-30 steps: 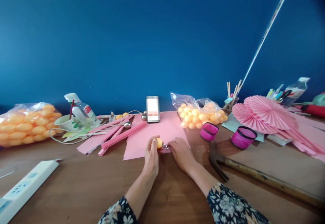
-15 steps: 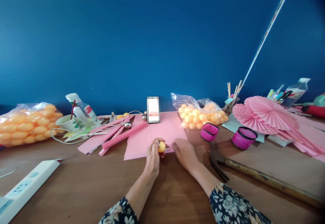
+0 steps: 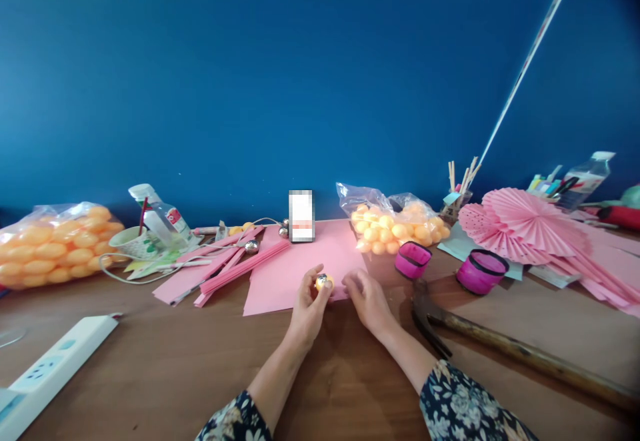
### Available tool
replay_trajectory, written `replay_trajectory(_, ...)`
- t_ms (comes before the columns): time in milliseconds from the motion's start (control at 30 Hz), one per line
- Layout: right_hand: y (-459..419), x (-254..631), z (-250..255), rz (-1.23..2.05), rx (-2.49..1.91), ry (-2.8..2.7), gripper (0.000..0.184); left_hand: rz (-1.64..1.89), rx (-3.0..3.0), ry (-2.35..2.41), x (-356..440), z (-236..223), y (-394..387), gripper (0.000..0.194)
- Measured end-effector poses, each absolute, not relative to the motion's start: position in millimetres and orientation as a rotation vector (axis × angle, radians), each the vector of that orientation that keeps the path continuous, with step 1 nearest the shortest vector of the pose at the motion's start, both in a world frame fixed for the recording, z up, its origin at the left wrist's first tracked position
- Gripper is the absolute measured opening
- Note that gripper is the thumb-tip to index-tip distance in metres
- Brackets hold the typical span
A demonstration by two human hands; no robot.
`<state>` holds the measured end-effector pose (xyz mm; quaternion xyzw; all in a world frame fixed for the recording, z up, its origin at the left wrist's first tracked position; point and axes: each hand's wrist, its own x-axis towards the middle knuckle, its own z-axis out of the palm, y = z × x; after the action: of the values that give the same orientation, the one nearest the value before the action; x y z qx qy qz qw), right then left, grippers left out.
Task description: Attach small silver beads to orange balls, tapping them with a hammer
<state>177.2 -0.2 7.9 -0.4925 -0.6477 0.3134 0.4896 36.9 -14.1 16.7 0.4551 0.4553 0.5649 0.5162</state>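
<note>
My left hand [image 3: 307, 307] is closed round a small orange-yellow ball [image 3: 327, 285], the ping-pong kind, with a shiny silver piece on its upper side. My thumb presses against the ball from the near side. A short gap to the right, my right hand [image 3: 369, 302] has its fingers curled in towards the thumb; whatever it may pinch is too small to see. Both hands hover around the near edge of a pink paper sheet [image 3: 295, 274] on the brown table.
A claw hammer [image 3: 500, 337] and two magenta bands [image 3: 413, 261] lie to the right. Bags of orange balls [image 3: 385, 227] stand behind and far left. Pink folded strips [image 3: 245, 271], a silver bell [image 3: 251, 247], a phone [image 3: 301, 216] and a power strip [image 3: 55, 361] surround the area.
The ball has turned in my left hand, so its silver piece now faces up. My right hand has drawn slightly right, away from the ball.
</note>
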Motion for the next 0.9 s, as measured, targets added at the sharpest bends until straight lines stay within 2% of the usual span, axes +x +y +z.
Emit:
replay_trajectory(167, -0.4, 176.5, 10.6, 0.854, -1.185, -1.494, 0.024, 1.365, 1.093, 1.130, 38.3, 17.5, -12.1, 0.038)
replay_trajectory(367, 0.6, 178.0, 11.0, 0.934, -1.211, -1.450, 0.026, 1.391, 1.012, 1.122, 38.6, 15.7, -8.9, 0.043)
replay_trajectory(700, 2.2, 178.2, 10.2, 0.793, -1.172, -1.506, 0.019, 1.385, 1.061, 1.101, 36.2, 6.2, -5.8, 0.049)
replay_trajectory(900, 4.8, 177.4, 3.5, 0.952, -1.132, -1.346, 0.022, 1.393, 1.070, 1.087, 35.8, 0.4, -3.7, 0.051)
